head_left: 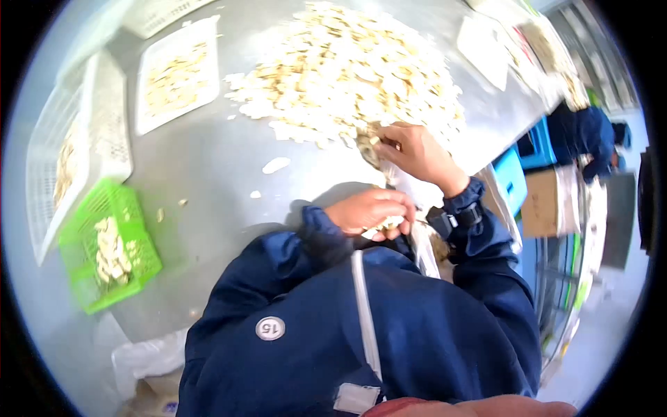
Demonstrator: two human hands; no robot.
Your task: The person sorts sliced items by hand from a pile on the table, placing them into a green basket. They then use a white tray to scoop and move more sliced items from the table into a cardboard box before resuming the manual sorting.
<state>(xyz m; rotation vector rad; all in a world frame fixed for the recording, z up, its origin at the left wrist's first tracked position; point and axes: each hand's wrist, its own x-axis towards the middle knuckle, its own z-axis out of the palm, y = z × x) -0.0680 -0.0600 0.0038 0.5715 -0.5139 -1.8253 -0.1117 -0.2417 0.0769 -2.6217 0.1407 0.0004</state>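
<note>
A large heap of pale, thin slices is spread over the metal table. At the heap's lower edge, my right hand has its thumb and fingers bent together around a small brownish piece. My left hand is nearer my body, curled around several pale slices that show below its fingers. Between the two hands lies something dark and blurred at the table's edge. One loose slice rests on the metal to the left of the heap.
A white tray of slices and a white basket stand at the left, with a green basket below them. Another white tray is at upper right. Beyond the table's right side are a cardboard box, blue crates and a person.
</note>
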